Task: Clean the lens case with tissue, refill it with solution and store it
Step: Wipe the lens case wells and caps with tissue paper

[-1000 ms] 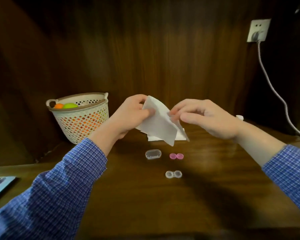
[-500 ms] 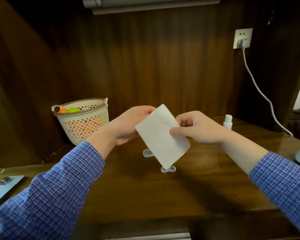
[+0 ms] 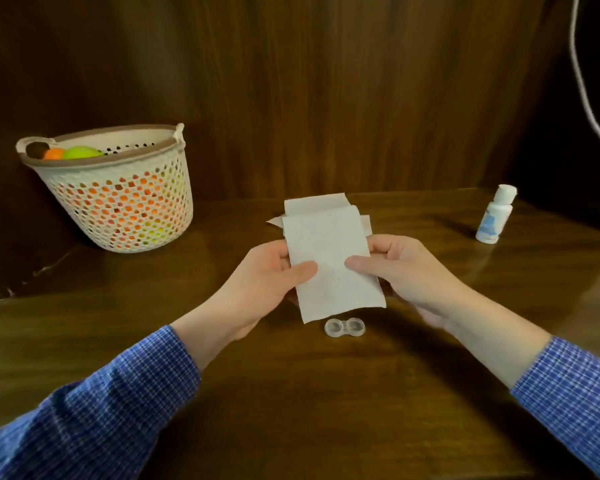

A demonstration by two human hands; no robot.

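Both hands hold tissue (image 3: pixel 329 258) flat over table (image 3: pixel 291 393) center: left hand (image 3: pixel 267 282) & right hand (image 3: pixel 406 271) fingers pinched on its side edges, prob squaring it up for wiping. Lens case (image 3: pixel 344 327) open, on table just below tissue, untouched. Solution bottle (image 3: pixel 494 214) upright nr right edge, parked for refill.

Both forearms, in blue checked sleeves, reach forward and converge above the desk (image 3: pixel 430 393). Left hand (image 3: pixel 267 282): thumb laid across the near face of the tissue (image 3: pixel 329 261), fingers curled behind its left edge. Right hand (image 3: pixel 402 271): the same pinch grip on the tissue's right edge, thumb pointing toward the left thumb.
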